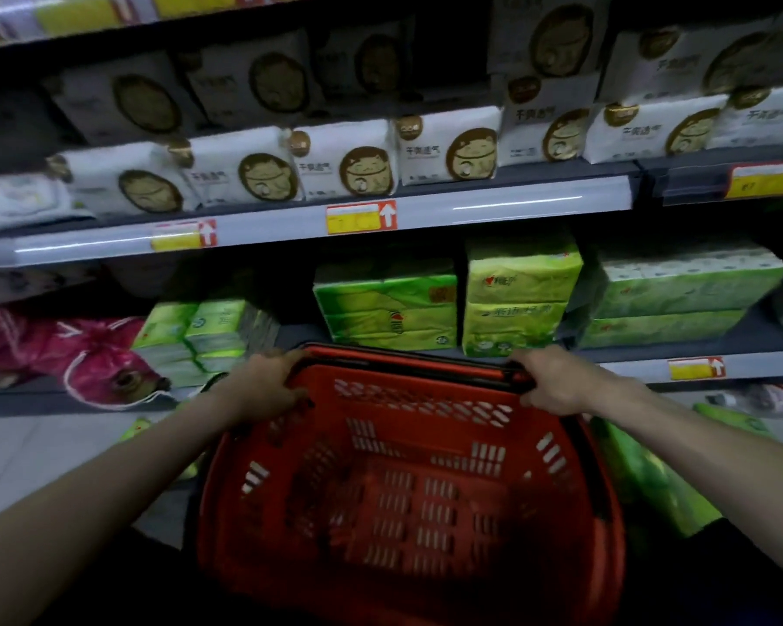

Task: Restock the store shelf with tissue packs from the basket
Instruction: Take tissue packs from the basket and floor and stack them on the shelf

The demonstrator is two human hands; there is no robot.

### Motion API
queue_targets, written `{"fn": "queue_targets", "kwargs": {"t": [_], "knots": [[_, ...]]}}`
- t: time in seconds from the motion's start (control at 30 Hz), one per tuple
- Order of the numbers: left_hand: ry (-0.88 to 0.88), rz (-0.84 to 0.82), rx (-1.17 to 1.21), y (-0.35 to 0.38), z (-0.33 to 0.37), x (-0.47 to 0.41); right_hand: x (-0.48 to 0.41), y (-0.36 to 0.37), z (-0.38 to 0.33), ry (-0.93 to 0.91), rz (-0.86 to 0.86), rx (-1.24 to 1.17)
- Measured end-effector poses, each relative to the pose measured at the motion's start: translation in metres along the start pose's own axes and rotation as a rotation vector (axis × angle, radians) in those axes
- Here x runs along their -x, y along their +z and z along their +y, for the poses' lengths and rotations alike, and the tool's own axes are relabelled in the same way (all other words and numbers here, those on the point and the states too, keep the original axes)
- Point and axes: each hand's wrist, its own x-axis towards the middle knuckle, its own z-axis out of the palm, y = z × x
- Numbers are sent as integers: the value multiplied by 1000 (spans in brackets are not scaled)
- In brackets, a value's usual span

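Lower centre: one red shopping basket (407, 490), gripped at its far rim by two hands. Left hand (263, 384) curled over the left corner, right hand (557, 381) curled over the right corner.

Just above, on the lower shelf (629, 368): four groups of green tissue packs (385, 305) (some stacked).

Lower right, beside the basket: more loose green packs (652, 481), number unclear.

Middle shelf: a front row of about seven white packs (344, 160).

Far left: one pink bag (64, 350).

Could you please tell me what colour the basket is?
Red, with a black rim; the basket shows clearly in the head view.
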Motion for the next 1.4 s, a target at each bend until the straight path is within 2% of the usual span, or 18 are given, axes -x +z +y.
{"fn": "queue_targets", "kwargs": {"t": [0.17,0.27,0.47,0.67,0.77,0.9,1.07,1.17,1.23,1.3,1.4], "knots": [[16,144,111,21,-34,19,-13,-6,-5,29,169,80],[13,166,149,29,-36,19,-24,-9,-12,60,247,85],[135,287,192,29,-36,26,-30,-17,-26,152,435,167],[154,229,288,20,-45,30,-17,-19,-59,227,480,311],[109,271,469,13,-71,32,-13,-12,-90,138,460,177],[-34,364,599,5,-125,47,-11,16,-157,-127,409,56],[-357,297,548,15,-203,72,-23,36,-274,-436,368,-35],[-414,207,491,26,-230,92,-33,50,-347,-557,314,-67],[-497,91,509,45,-248,99,-40,64,-394,-631,272,-69],[-502,-94,554,65,-262,100,-48,80,-434,-661,219,-48],[-487,-270,444,87,-270,98,-62,107,-480,-673,92,94]]}}
